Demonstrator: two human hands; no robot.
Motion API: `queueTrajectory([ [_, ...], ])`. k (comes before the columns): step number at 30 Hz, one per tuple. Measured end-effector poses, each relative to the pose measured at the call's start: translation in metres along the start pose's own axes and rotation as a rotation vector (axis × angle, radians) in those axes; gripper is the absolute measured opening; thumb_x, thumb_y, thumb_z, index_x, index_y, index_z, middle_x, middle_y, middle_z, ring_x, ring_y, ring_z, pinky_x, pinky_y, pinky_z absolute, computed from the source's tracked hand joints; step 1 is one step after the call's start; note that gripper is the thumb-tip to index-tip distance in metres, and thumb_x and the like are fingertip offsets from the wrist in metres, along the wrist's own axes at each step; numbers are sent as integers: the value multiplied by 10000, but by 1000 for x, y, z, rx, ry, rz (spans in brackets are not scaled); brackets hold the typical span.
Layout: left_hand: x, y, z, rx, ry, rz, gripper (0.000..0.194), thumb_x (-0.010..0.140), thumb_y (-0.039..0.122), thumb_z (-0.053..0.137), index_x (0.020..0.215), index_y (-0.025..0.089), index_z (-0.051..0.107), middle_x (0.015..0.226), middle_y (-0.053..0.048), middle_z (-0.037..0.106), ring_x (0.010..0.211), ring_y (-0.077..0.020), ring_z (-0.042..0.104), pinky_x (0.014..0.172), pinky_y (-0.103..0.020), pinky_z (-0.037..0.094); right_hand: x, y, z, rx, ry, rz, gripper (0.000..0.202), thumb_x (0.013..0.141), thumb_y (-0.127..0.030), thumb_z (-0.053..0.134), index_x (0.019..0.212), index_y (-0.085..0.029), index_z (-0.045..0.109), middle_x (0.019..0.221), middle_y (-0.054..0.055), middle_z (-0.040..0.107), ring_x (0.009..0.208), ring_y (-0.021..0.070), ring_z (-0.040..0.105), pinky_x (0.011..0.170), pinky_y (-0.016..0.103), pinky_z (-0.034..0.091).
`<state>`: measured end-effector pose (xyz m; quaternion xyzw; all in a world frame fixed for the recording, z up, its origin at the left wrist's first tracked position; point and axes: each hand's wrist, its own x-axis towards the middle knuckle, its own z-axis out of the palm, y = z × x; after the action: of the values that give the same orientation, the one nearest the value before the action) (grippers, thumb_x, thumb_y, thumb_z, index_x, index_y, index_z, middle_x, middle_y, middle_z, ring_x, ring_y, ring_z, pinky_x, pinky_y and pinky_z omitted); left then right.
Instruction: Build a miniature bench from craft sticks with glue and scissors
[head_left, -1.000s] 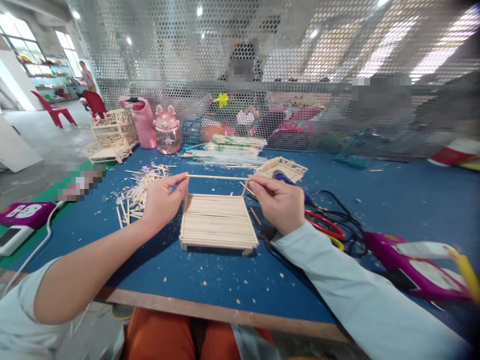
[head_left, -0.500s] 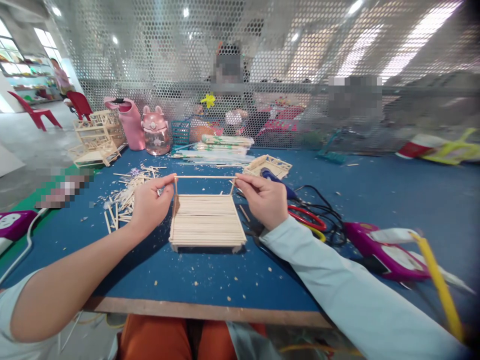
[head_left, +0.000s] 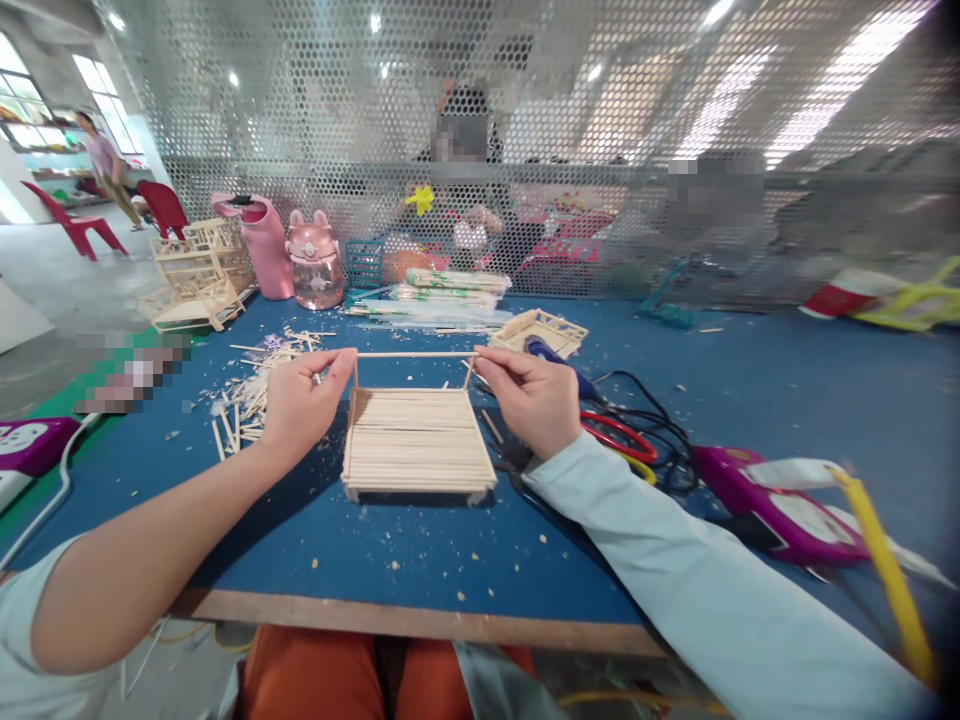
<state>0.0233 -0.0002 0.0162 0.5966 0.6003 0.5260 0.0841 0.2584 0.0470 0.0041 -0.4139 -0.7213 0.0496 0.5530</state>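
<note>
A small model of wooden sticks (head_left: 416, 440) stands on the blue table in front of me, with a slatted floor and two thin posts at its far corners. Across the tops of the posts lies a thin wooden stick (head_left: 416, 355). My left hand (head_left: 307, 400) pinches the stick's left end at the left post. At the right post, my right hand (head_left: 529, 395) pinches the other end between thumb and fingers. Just behind my right hand are a blue-handled tool (head_left: 551, 355) and another stick frame (head_left: 566, 335).
Loose sticks and scraps (head_left: 255, 390) lie to the left. A pink bottle (head_left: 266, 250), a clear pink cup (head_left: 315, 265) and bagged sticks (head_left: 450, 290) stand before a perforated metal screen (head_left: 337, 120). Cables (head_left: 660, 420) and a purple power strip (head_left: 780, 510) lie on the right.
Both hands keep their pinch on the stick's ends, and the model stays in place. The view has shifted slightly. A person in the far left background has walked a little leftward.
</note>
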Motion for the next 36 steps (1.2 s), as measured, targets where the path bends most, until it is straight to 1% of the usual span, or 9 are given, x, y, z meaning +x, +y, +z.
queueTrajectory([
  [5,6,0,2,-110,-33,-120,238,745,336,622,852,163,745,837,-36,746,803,-203,675,761,-303,521,0,0,0,2,0,-4,181,776,-260,604,878,-205,743,859,40,745,781,200,707,721,337,572],
  [10,10,-5,6,-303,-79,-249,308,697,415,660,855,163,741,848,-68,743,818,-206,666,767,-315,520,0,1,1,15,2,4,179,767,-256,608,875,-211,743,853,33,746,780,199,707,723,337,572],
  [12,11,-5,6,-315,-84,-244,310,693,411,664,860,161,739,860,-68,741,821,-200,664,777,-310,518,0,1,1,24,6,11,178,763,-253,609,869,-207,744,849,33,746,778,198,707,724,335,573],
  [18,11,-2,5,-198,-62,-127,219,732,312,619,837,158,734,829,-36,742,796,-188,666,745,-288,527,0,2,1,62,4,25,188,756,-248,602,866,-194,744,844,40,746,757,192,706,708,321,574],
  [25,11,-9,4,-109,-76,-70,268,750,392,594,839,186,740,792,-22,735,772,-194,657,667,-269,520,0,2,1,136,-36,80,206,753,-249,588,875,-172,735,819,52,746,737,188,697,694,327,564],
  [28,11,-9,3,-86,-71,-55,265,750,395,593,821,188,742,769,-19,731,749,-191,656,634,-258,512,0,3,2,209,-43,140,286,739,-253,591,986,-151,693,774,53,736,701,172,688,670,312,558],
  [31,11,-7,2,-86,-77,-59,254,751,377,595,825,183,741,778,-20,735,749,-187,658,647,-252,513,1,4,2,274,-17,176,344,728,-219,573,1055,-140,641,777,57,727,713,161,685,670,296,550],
  [34,11,-7,2,-111,-87,-86,256,753,358,597,849,168,739,819,-27,740,785,-185,661,700,-251,515,1,5,1,273,-5,168,290,728,-203,550,993,-144,651,816,65,721,740,162,679,662,293,543],
  [36,11,-7,3,-139,-94,-104,268,758,352,595,874,156,736,858,-30,741,823,-185,659,741,-252,511,1,5,0,249,-46,161,243,728,-209,551,928,-147,674,821,64,720,737,166,671,649,293,539],
])
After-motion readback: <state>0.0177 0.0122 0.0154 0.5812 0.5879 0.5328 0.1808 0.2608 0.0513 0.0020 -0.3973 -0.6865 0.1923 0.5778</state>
